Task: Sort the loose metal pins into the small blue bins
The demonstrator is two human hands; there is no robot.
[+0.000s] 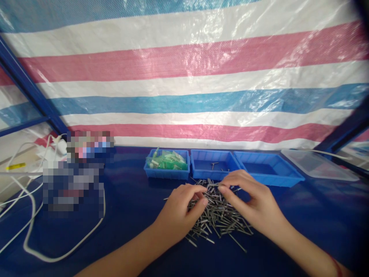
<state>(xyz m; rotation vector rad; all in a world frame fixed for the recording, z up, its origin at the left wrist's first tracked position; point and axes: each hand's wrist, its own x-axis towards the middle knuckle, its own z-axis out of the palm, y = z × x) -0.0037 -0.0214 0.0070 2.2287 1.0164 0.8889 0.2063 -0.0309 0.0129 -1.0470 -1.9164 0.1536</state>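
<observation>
Both hands rest on the pile of pins [217, 215] at the surface's [132, 207] middle, the left hand [180, 213] curled loosely at nine o'clock. The right hand [252, 200], at three o'clock, pinches one pin between fingertips. The pins look light, stiff and slippery, best taken mid-shaft.

Your counter [138, 207], dark blue, carries heap of metal pins [217, 215] at centre. Behind it, three blue trays in row: left tray [167, 174] holds green pieces, middle tray [213, 173] few pins, right tray [269, 177]. Clear lid [317, 165] far right; white cable [57, 252] loops at left.
</observation>
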